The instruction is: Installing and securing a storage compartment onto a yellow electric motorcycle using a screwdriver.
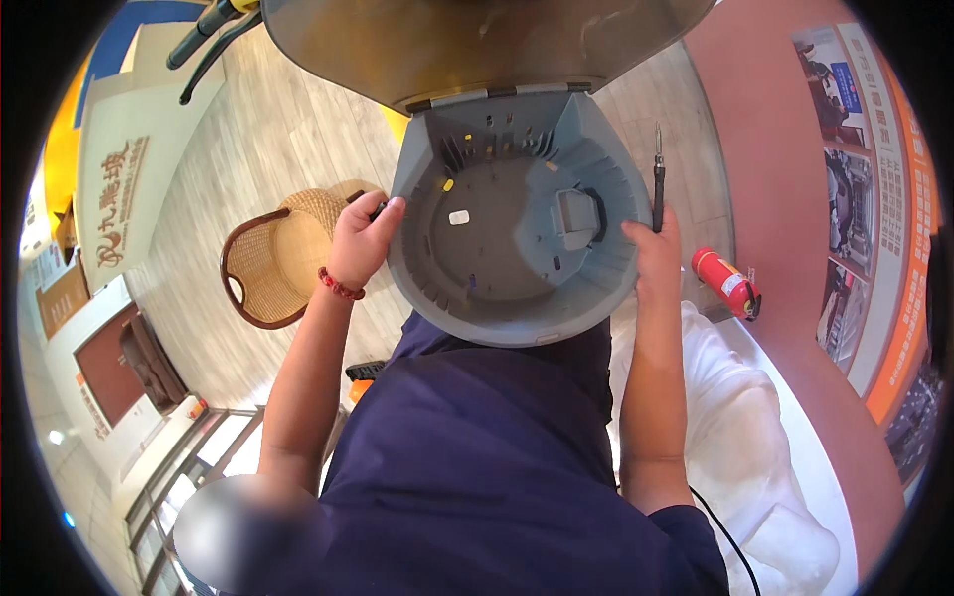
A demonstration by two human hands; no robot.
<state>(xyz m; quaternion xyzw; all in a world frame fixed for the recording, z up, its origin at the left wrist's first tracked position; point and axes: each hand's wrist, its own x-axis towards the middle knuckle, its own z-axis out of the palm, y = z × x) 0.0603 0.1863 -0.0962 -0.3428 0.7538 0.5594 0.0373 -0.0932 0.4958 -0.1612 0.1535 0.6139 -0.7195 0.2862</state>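
In front of me is a round-fronted grey plastic box point(487, 253) with its hinged tinted lid point(497, 45) raised. My left hand point(363, 238) is closed on the box's left rim; a small dark piece shows by its thumb, too hidden to name. At the right rim, my right hand point(654, 256) is closed with its thumb over the edge. A slim black-handled tool with a pointed metal tip point(659, 184) sticks up from that same hand. Inside the box lie a white tag point(458, 218) and several small bits; a grey block with a black loop point(578, 219) sits at the right.
A woven chair point(283, 260) stands on the wood floor to the left. On the right are a red fire extinguisher point(725, 283) and white cloth or sheeting point(740, 437) beside a reddish wall. A handlebar grip with lever point(214, 45) shows at the upper left. A black cable point(730, 541) hangs lower right.
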